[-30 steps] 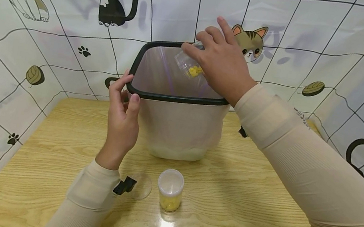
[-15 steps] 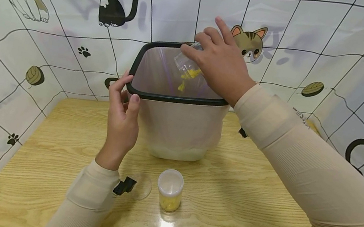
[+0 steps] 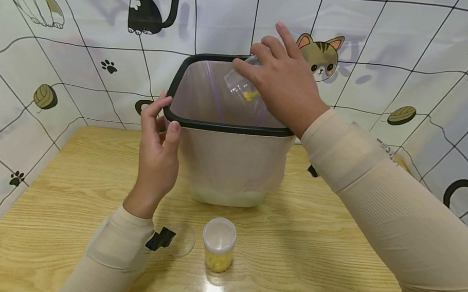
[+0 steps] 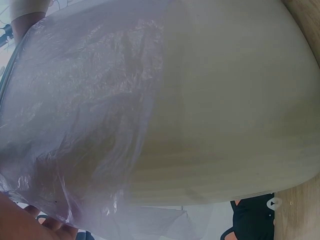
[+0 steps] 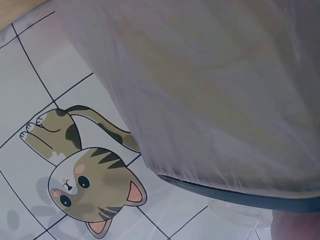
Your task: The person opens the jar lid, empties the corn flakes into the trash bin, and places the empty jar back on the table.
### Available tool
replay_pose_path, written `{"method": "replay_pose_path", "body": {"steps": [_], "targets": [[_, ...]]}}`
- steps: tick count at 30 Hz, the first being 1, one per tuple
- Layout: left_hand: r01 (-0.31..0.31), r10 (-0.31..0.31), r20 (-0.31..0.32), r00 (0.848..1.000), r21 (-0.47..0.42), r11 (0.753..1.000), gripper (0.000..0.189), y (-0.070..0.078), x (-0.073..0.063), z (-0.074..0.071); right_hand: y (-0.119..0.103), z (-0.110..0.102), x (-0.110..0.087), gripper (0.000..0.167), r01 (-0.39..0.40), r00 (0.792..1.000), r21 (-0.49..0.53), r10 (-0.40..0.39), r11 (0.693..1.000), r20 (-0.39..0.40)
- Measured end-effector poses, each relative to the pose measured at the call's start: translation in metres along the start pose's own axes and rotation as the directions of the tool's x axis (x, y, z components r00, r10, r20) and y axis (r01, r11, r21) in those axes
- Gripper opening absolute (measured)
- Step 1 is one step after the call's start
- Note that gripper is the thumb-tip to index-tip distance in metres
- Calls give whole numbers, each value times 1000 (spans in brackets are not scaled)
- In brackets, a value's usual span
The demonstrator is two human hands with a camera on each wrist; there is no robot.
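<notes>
A trash bin [image 3: 230, 166] with a black rim and a thin plastic liner [image 4: 90, 100] stands on the table. My left hand [image 3: 157, 161] holds its left corner, fingertips at the rim and thumb in front. My right hand [image 3: 288, 80] grips a clear plastic jar [image 3: 237, 83] tipped over the bin's opening, with a few yellow bits [image 3: 249, 95] inside. In the right wrist view, the jar's edge [image 5: 240, 214] shows beyond the rim. The bin's bottom inside is hidden.
Another clear jar [image 3: 219, 242], upright, with yellow bits in its lower part, stands on the wooden table [image 3: 308, 284] before the bin. A clear round lid [image 3: 184, 241] lies beside my left wrist. A cat-patterned sheet [image 3: 228, 19] closes off the back and sides.
Yellow bits have fallen from the tipped jar into the bin, leaving fewer in the jar. Both hands have stayed almost in place.
</notes>
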State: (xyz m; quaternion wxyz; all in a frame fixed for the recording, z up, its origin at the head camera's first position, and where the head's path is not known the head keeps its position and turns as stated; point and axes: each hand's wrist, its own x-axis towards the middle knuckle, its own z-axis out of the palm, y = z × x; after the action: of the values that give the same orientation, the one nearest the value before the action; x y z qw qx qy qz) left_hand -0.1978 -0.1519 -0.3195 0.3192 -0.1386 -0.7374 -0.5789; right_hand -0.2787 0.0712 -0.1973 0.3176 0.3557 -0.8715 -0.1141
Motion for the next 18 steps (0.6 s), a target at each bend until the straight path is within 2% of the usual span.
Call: {"method": "replay_pose_path", "body": {"steps": [18], "targets": [[-1,1,3,1000,5,1000,51,1,0,1,0,-2,1,56,62,997,-61,-59,996,42]]}}
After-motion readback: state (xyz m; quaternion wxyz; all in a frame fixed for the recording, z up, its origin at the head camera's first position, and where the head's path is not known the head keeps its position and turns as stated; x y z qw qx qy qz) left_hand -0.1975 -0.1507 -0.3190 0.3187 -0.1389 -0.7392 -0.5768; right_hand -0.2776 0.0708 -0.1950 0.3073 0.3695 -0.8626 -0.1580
